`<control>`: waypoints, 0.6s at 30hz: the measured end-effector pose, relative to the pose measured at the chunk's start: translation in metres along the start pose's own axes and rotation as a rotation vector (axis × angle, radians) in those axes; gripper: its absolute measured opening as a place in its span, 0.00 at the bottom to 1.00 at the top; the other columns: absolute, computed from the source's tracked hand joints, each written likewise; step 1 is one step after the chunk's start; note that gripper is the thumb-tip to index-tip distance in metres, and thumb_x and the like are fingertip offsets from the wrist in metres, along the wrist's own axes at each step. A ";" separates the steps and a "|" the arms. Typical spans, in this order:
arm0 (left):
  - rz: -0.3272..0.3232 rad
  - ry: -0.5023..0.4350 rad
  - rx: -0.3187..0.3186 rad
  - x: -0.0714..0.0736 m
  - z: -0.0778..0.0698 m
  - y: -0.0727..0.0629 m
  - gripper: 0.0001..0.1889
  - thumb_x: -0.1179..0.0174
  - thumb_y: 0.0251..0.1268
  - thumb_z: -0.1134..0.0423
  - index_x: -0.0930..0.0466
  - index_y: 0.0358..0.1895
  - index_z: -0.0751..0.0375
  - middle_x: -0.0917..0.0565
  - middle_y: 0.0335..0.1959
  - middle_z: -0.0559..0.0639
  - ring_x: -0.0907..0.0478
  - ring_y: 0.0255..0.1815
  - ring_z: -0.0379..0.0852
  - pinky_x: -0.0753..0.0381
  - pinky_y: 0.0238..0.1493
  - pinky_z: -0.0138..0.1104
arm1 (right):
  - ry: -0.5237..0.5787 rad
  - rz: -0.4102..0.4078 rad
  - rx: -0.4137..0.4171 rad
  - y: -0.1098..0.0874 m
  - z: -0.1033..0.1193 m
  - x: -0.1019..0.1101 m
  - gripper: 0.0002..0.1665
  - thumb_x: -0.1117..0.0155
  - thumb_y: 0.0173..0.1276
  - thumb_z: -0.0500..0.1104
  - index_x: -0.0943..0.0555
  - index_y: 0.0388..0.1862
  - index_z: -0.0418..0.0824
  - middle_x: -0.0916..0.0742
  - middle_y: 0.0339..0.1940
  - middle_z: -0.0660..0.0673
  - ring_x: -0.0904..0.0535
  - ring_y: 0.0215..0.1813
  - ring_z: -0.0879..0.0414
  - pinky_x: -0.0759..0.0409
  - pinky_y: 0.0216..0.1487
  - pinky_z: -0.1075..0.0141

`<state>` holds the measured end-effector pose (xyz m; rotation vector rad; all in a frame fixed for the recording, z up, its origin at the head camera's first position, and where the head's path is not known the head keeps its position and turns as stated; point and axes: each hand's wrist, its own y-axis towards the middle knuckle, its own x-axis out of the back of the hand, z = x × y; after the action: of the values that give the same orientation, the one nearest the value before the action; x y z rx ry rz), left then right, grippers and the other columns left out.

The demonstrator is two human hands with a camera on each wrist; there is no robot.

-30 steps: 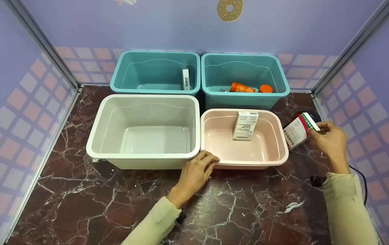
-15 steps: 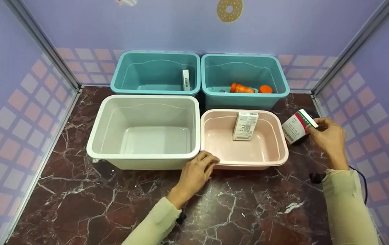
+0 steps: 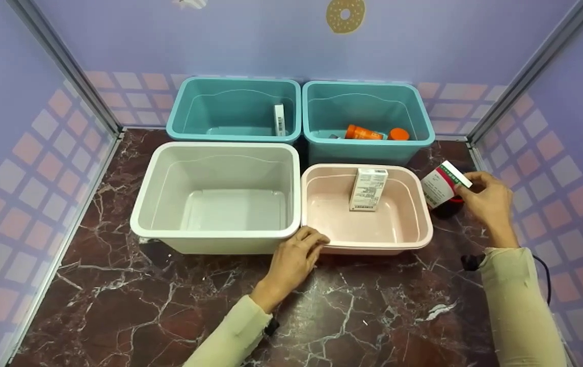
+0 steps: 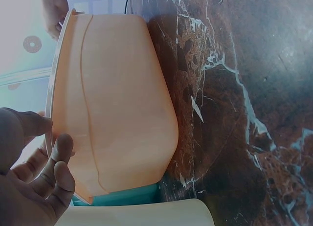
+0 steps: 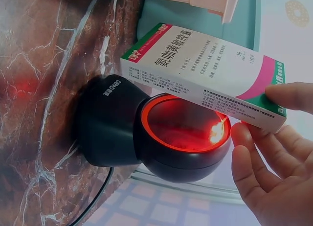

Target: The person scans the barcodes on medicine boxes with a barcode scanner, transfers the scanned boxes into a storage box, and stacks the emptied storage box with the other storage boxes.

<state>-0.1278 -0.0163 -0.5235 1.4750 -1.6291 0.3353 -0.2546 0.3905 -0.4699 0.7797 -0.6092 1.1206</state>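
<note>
While the left grip [image 3: 294, 257] pinches a pink bin [image 4: 117, 99], the right grip [image 3: 493, 201] pinches a "氨咖黄敏胶囊" box [image 5: 208, 72].

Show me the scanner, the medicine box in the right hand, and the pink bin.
Scanner [image 5: 173, 129]: right wrist view, on its red-lit round window.
Medicine box [image 5: 210, 67]: right wrist view, on its printed front.
Pink bin [image 3: 355, 225]: head view, on its bare inside floor.

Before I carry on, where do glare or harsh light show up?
Head: a sheen on the marble tabletop near the left hand; left wrist: the wall washes out pale, while the hand looks dark; right wrist: the scanner shows a bright hotspot in its red-ringed window, yet the large print on the medicine box is legible.
</note>
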 end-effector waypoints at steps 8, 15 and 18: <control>-0.009 -0.004 -0.008 -0.001 0.000 0.000 0.07 0.39 0.70 0.62 0.15 0.46 0.47 0.18 0.45 0.42 0.15 0.38 0.43 0.14 0.37 0.33 | 0.011 -0.009 0.011 0.003 -0.003 -0.006 0.17 0.31 0.63 0.44 0.16 0.49 0.38 0.11 0.47 0.34 0.27 0.38 0.64 0.32 0.52 0.60; -0.001 0.002 0.000 -0.001 0.000 0.000 0.07 0.40 0.71 0.61 0.15 0.47 0.47 0.18 0.45 0.42 0.15 0.38 0.42 0.14 0.36 0.33 | 0.014 -0.002 0.004 0.006 -0.005 -0.009 0.18 0.31 0.63 0.44 0.16 0.50 0.39 0.12 0.48 0.34 0.23 0.43 0.60 0.31 0.54 0.58; -0.013 0.008 -0.013 -0.001 0.001 0.000 0.07 0.40 0.71 0.61 0.15 0.46 0.47 0.18 0.45 0.41 0.15 0.37 0.42 0.14 0.36 0.33 | 0.012 -0.005 0.007 0.008 -0.007 -0.010 0.17 0.31 0.63 0.45 0.16 0.50 0.40 0.11 0.48 0.35 0.28 0.36 0.74 0.31 0.51 0.63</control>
<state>-0.1281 -0.0160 -0.5247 1.4719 -1.6124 0.3219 -0.2649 0.3921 -0.4795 0.7791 -0.5934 1.1228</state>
